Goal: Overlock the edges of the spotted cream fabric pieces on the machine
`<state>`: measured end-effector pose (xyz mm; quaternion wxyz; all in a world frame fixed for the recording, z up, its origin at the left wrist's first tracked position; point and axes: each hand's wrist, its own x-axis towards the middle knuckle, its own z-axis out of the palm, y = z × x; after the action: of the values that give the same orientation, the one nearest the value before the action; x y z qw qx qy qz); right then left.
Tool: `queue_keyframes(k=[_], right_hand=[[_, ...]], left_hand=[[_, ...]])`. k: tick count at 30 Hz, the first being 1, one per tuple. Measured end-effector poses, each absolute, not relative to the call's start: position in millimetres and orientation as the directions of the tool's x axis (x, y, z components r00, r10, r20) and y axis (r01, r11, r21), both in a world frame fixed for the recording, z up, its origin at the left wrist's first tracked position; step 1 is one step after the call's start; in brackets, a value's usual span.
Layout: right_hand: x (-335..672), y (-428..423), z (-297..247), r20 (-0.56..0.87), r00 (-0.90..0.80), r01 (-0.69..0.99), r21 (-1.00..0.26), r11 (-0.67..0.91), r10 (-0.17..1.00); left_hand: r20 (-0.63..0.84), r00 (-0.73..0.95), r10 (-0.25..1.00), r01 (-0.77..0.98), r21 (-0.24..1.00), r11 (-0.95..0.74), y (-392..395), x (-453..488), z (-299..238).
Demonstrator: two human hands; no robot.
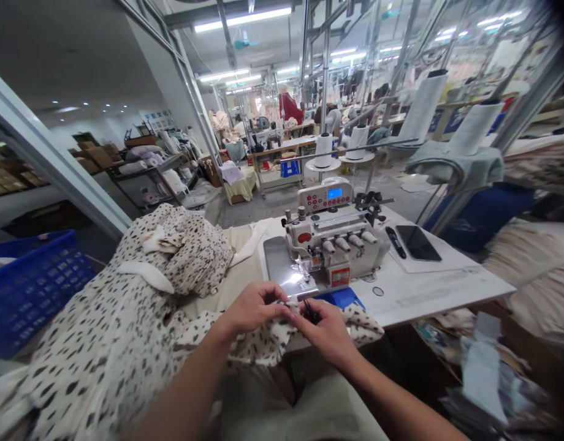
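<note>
My left hand (259, 308) is closed, pinching an edge of cream fabric with black spots (263, 346) in front of the sewing machine. Close against it, my right hand (325, 331) is closed too, its fingertips at the same bit of cloth. Dark thread snips (312, 311) show partly inside the right hand; their blades are hard to make out. The cloth hangs over the table's front edge. Just beyond both hands stands the white overlock machine (332, 239), its needle area lit.
A large heap of the spotted fabric (139, 306) covers the left side, near a blue basket (38, 288). On the white table (429, 288) lie a phone (419, 242) and a dark pen-like tool (395, 242). Thread cones (424, 107) stand behind. A scrap box (493, 367) is at lower right.
</note>
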<state>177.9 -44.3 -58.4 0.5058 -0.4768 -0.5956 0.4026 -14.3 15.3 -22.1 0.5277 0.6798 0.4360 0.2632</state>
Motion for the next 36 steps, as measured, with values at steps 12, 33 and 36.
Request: queue_keyframes(k=[12, 33, 36], right_hand=[[181.5, -39.0, -64.1, 0.228, 0.045, 0.144, -0.965, 0.220, 0.973], [174.5, -21.5, -92.0, 0.114, 0.471, -0.012, -0.991, 0.135, 0.875], [180.0, -21.7, -93.9, 0.107, 0.444, -0.011, -0.992, 0.125, 0.890]], left_hand=[[-0.017, 0.409, 0.912, 0.286, 0.952, -0.110, 19.9, -5.0, -24.2], [0.405, 0.459, 0.790, 0.746, 0.307, -0.591, 19.2, 48.5, -30.3], [0.389, 0.550, 0.739, 0.698, 0.272, -0.662, 2.1, 47.5, -33.9]])
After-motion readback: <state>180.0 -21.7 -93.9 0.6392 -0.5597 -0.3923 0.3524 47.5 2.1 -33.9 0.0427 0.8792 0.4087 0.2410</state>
